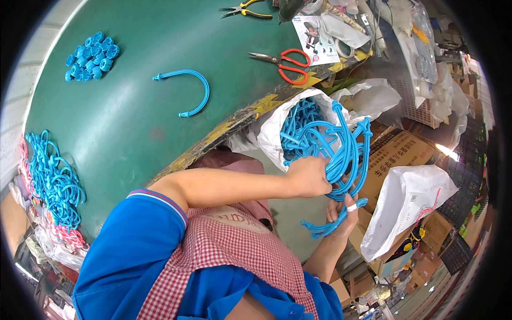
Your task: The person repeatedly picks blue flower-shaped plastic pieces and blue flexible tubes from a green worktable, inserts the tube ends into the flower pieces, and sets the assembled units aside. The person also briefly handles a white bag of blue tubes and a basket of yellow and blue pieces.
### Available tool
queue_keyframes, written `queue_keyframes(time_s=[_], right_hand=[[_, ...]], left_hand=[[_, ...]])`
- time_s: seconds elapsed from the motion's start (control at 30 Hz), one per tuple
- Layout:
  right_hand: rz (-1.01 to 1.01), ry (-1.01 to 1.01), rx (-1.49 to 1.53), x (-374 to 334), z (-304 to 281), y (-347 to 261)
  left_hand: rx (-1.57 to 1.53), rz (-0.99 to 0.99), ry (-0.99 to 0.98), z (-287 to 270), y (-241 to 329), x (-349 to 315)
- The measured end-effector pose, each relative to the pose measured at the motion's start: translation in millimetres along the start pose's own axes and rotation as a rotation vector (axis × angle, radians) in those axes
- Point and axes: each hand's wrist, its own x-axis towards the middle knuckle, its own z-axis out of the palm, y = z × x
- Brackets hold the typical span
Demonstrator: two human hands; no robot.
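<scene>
Both my hands are at the mouth of a white sack (271, 140) beside the table, which is filled with blue curved plastic tubes (301, 128). My left hand (309, 178) is closed in a fist at the near side of a bundle of blue tubes (349, 154); its fingertips are hidden. Just below it, my right hand (341, 216), with white tape on one finger, grips the lower ends of the tubes. On the green table (144, 42) lies a single curved blue tube (205, 90).
Blue cup-shaped pieces (92, 57) are heaped at the far left, and a tangled pile of blue tubes (56, 181) sits nearer. Red-handled scissors (288, 65) and yellow-handled pliers (246, 9) lie on the table. Cardboard boxes (397, 160) and a white bag (402, 205) stand at right.
</scene>
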Motion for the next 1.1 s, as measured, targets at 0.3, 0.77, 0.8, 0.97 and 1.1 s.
queue_keyframes(time_s=[0.3, 0.77, 0.8, 0.97, 1.1], right_hand=[[-0.071, -0.053, 0.028, -18.2, 4.0, -12.2], [-0.362, -0.080, -0.117, -16.4, 30.0, -93.3], [-0.331, -0.181, -0.154, -14.3, 27.5, -98.1], [-0.314, -0.373, -0.202, -4.2, 70.1, -103.9], [-0.282, -0.556, -0.178, 7.1, 140.1, -98.7]], left_hand=[[-0.013, 0.124, 0.051, -2.7, 18.7, -19.4], [-0.042, 0.377, 0.102, -31.0, 102.4, -13.0], [-0.059, 0.371, 0.118, -36.4, 103.9, -15.6], [-0.111, 0.374, 0.286, -80.7, 96.9, -40.4], [-0.188, 0.454, 0.552, -121.9, 69.5, -55.7]])
